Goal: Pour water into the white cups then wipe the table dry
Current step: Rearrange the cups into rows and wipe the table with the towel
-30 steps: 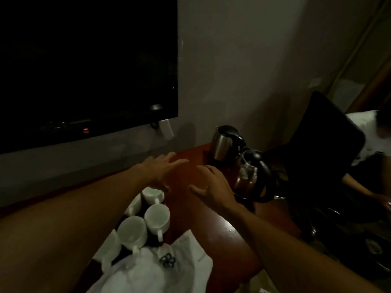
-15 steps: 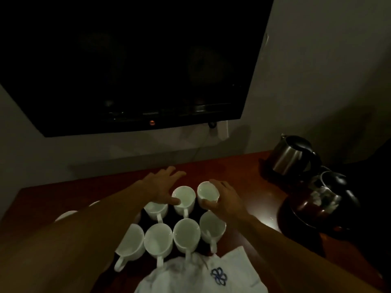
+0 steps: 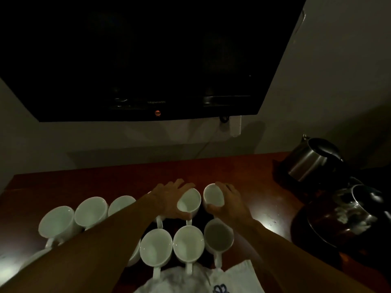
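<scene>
11 wht cups (image 3: 156,248), 2 kettles (image 3: 306,163), 1 cloth (image 3: 237,278)

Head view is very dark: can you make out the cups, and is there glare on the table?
Head view: underexposed, but the white cups stand out clearly; a glare patch on the table beside the right hand; kettles murky; wide-angle bowing at edges.

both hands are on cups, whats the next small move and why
Probably free the right hand from the right cup and reach for the nearer kettle: each hand grips a cup, the left hand the left cup, and the kettle stands untouched, so pouring cannot start.
</scene>
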{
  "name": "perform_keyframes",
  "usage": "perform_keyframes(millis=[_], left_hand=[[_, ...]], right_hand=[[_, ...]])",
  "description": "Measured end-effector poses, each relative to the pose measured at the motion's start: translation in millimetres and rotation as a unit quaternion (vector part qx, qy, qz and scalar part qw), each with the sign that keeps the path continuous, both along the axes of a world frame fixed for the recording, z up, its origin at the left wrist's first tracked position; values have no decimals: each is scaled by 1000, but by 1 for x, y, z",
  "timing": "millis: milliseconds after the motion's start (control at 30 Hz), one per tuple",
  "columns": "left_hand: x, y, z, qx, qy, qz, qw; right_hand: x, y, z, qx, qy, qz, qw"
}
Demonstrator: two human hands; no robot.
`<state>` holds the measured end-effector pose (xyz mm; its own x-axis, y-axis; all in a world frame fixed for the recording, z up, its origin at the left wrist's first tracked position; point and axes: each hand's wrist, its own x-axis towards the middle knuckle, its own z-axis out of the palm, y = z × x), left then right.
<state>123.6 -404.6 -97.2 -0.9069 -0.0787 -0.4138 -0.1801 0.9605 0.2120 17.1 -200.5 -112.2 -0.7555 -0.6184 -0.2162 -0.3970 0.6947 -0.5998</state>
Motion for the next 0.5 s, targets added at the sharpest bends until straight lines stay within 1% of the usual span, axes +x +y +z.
perform_keyframes(millis=[200,367,500], left_hand=[[-6,11,-4,28,-5,36,999],[-15,24,-8,49,0,104,993],[-24,27,-11,23,6,100,995]], right_hand=[[-9,-2,-8,-2,-2,33,999],[-11,-5,-11,13,2,28,1000],[-11,-8,-17,27,26,14,999]])
